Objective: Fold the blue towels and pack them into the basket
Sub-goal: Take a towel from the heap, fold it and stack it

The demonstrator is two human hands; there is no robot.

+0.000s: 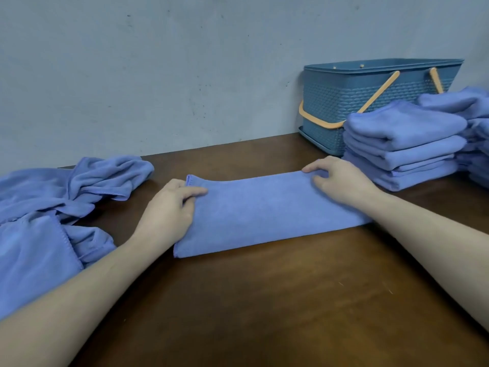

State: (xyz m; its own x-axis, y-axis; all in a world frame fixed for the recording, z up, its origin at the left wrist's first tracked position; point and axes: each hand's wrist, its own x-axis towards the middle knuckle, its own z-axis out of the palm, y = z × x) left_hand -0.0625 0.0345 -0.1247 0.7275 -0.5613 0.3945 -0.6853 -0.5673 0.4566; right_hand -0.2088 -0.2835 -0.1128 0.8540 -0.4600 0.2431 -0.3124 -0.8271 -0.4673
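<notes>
While one blue microfibre towel (pixel 264 215), already doubled into a long strip, lies mid-desk, the left hand (pixel 169 210) pinches its left end and the right hand (pixel 341 181) grips its far right corner. Toward the left edge of the dark brown wooden desk (pixel 264 300) sits a crumpled heap of unfolded blue towels (pixel 53 207). Farther right, stacks of folded blue towels (pixel 404 147) wait. Behind them, against the wall, the blue woven-pattern plastic basket with orange handles (pixel 344 94) shows no towels from here; packing seems not yet begun.
</notes>
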